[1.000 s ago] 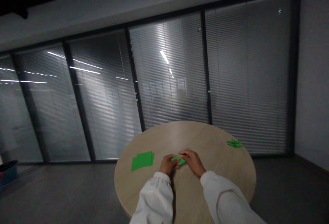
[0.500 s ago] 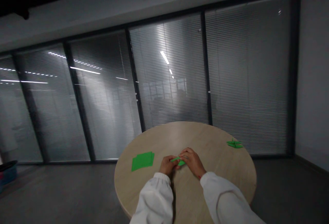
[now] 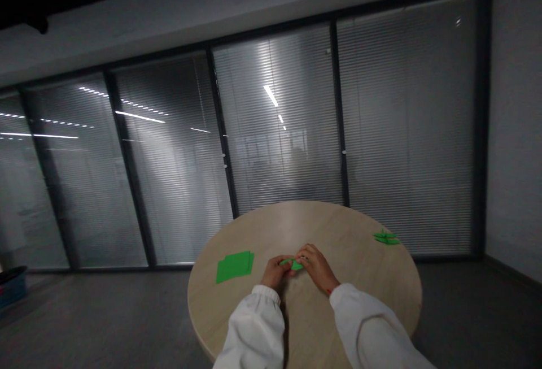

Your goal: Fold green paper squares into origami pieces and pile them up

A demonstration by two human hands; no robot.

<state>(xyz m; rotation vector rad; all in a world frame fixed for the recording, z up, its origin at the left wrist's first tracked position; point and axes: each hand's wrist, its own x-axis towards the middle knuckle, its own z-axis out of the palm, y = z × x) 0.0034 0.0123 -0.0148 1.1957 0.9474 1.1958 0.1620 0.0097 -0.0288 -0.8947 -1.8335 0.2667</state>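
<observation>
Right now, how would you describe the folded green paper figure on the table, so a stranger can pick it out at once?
Find the round wooden table before the blinds. At its far right edge lies a small folded green paper figure with pointed tips, unlike the flat stack of green sheets at the left.

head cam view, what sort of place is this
Most likely an office meeting room: a round wood-look table stands before a glass partition wall with slatted blinds, and long ceiling strip lights reflect in the glass.
</observation>
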